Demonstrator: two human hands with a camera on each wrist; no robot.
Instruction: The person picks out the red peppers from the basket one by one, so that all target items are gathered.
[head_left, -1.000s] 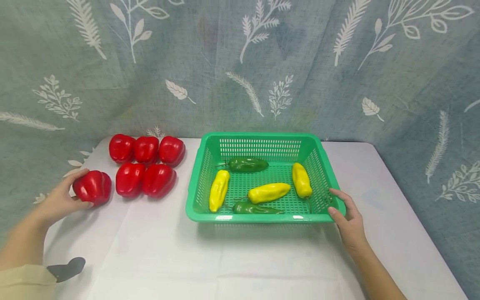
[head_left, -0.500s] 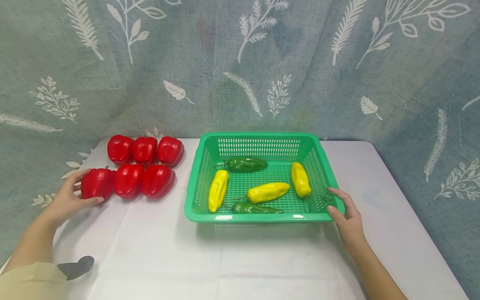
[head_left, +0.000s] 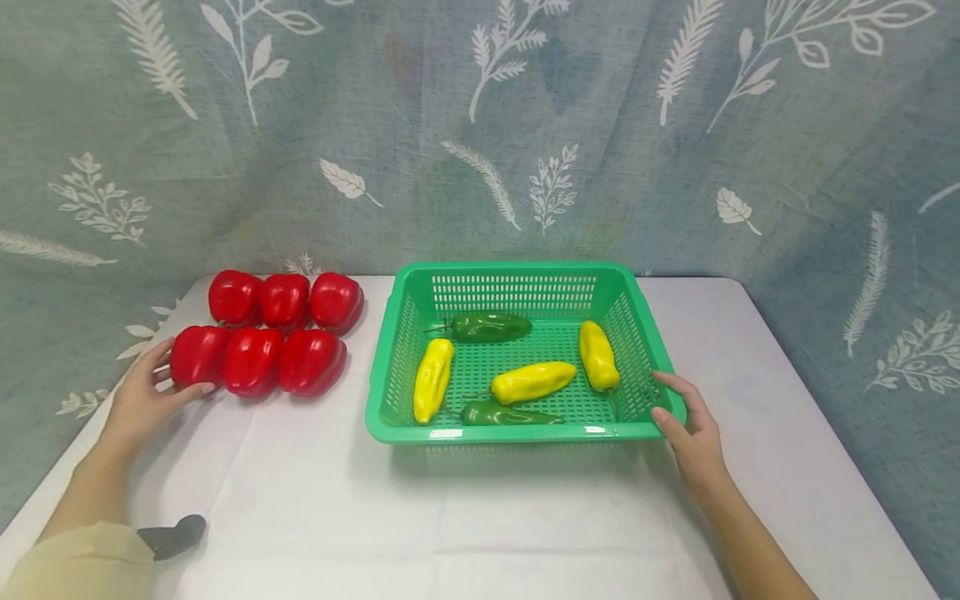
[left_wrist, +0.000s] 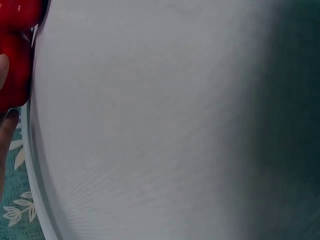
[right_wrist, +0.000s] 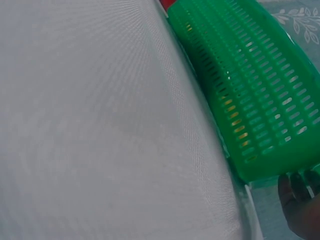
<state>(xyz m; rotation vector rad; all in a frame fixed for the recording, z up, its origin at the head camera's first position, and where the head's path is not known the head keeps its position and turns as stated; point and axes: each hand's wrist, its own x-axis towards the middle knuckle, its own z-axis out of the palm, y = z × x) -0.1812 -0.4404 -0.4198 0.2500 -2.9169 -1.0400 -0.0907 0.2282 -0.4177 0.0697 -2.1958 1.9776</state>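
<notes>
In the head view, my left hand (head_left: 142,400) holds a red bell pepper (head_left: 198,357) at the left end of the front row. Its thumb lies on the near side and its fingers on the left side. That pepper touches the red bell pepper beside it (head_left: 253,362). My right hand (head_left: 693,442) grips the green plastic basket (head_left: 525,433) at its near right corner. Inside the basket lie yellow peppers (head_left: 534,382) and green peppers (head_left: 491,327). The left wrist view catches only fingertips and part of the held red bell pepper (left_wrist: 15,75).
Behind the front row stands another row of red bell peppers (head_left: 285,300). A white cloth (head_left: 315,500) covers the table. The patterned curtain (head_left: 420,133) hangs close behind the basket. A dark grey piece (head_left: 174,537) juts out beside the left sleeve.
My left hand has moved the red bell pepper right, up against the front row, closing the gap. My right hand stays at the basket corner. The head view has shifted slightly.
</notes>
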